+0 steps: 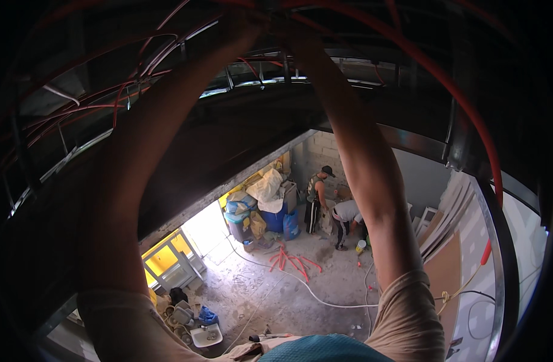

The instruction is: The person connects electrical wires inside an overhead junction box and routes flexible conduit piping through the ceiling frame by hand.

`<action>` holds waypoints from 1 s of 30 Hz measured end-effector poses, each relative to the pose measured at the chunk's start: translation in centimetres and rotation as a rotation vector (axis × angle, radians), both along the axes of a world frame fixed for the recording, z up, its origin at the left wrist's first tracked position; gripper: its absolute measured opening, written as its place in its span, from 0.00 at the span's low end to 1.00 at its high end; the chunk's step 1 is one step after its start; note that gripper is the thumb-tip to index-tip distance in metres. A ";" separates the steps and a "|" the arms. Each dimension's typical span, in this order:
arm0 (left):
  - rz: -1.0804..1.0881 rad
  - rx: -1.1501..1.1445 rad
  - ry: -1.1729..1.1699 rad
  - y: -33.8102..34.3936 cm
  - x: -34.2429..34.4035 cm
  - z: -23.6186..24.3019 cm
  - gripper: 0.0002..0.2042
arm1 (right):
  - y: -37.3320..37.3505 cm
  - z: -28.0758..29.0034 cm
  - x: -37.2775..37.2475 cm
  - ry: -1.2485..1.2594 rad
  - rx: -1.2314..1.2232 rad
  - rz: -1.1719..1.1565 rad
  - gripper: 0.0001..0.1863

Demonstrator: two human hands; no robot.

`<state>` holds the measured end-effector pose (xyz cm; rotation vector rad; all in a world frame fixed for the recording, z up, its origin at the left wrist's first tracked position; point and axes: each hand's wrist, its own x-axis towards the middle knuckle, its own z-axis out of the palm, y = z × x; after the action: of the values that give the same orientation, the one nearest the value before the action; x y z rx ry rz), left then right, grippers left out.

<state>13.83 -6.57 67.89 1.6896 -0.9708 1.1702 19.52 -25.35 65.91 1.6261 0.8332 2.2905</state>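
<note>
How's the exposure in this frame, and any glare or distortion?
In the head view, the left hand and right hand sit in deep shadow at the top, grip unreadable; the head view's bright opening, left of centre, is washed out; the same view's fisheye seems to bow the metal strip at right.

- Grey floor (340,280), clocked from its middle
- Red tubes (284,259) at twelve o'clock
- Pale cable (332,304), ten to four
- White basin (199,340) at eight
- Small bucket (361,245) at two
</note>
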 end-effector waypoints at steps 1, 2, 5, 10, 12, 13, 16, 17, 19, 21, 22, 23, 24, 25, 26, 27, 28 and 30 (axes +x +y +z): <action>0.004 0.011 0.032 0.0 -0.2 -0.3 0.06 | 0.5 0.0 -0.8 0.121 0.087 -0.137 0.18; -0.001 0.022 0.060 -0.2 -0.6 -0.3 0.07 | 0.5 0.3 -1.6 0.237 0.176 -0.283 0.19; -0.076 0.086 -0.226 -0.6 2.5 0.7 0.08 | 1.5 1.1 -1.6 0.349 0.367 -0.348 0.20; -0.008 0.065 -0.063 -0.2 4.4 0.8 0.07 | 3.1 1.1 -5.0 0.359 0.220 -0.520 0.19; -0.098 0.036 -0.132 -1.0 4.9 0.8 0.08 | 2.5 1.2 -5.0 0.420 0.205 -0.579 0.18; -0.148 -0.004 -0.076 -1.5 5.1 0.6 0.09 | 2.5 1.2 -4.9 0.425 0.230 -0.601 0.16; -0.234 -0.032 0.042 -2.9 5.5 0.6 0.09 | 1.8 1.8 -3.7 0.461 0.306 -0.715 0.15; -0.241 -0.025 0.101 -2.6 5.9 0.9 0.08 | 2.4 2.0 -3.5 0.490 0.348 -0.781 0.14; -0.255 -0.011 0.219 -2.0 6.6 1.4 0.07 | 2.8 2.1 -3.6 0.485 0.335 -0.717 0.15; -0.282 -0.003 0.305 -2.1 6.8 1.3 0.06 | 2.1 1.8 -3.7 0.481 0.325 -0.673 0.16; -0.293 -0.008 0.317 -2.2 6.8 1.2 0.06 | 1.8 1.4 -3.7 0.397 0.338 -0.534 0.14; -0.298 -0.014 0.328 -2.2 6.8 1.1 0.06 | 1.9 1.1 -4.0 0.313 0.350 -0.391 0.13; -0.299 -0.021 0.333 -2.1 6.7 1.0 0.07 | 2.0 1.1 -4.3 0.315 0.350 -0.388 0.13; -0.299 -0.029 0.336 -2.1 6.7 1.0 0.07 | 2.0 1.3 -4.7 0.344 0.311 -0.470 0.13; -0.305 -0.035 0.335 -2.3 6.5 0.9 0.07 | 1.9 1.5 -4.9 0.371 0.273 -0.556 0.13; -0.310 -0.041 0.331 -2.4 6.3 0.9 0.07 | 1.8 1.4 -5.0 0.372 0.274 -0.556 0.13; -0.314 -0.048 0.329 -2.3 6.2 0.7 0.07 | 1.8 1.3 -5.1 0.339 0.243 -0.566 0.14; -0.318 -0.055 0.322 -2.4 5.9 0.6 0.07 | 1.6 1.4 -4.6 0.307 0.212 -0.576 0.15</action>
<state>19.77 -9.01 68.50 1.5511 -0.9504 0.6862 14.87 -23.75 67.29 2.0129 0.1266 1.7948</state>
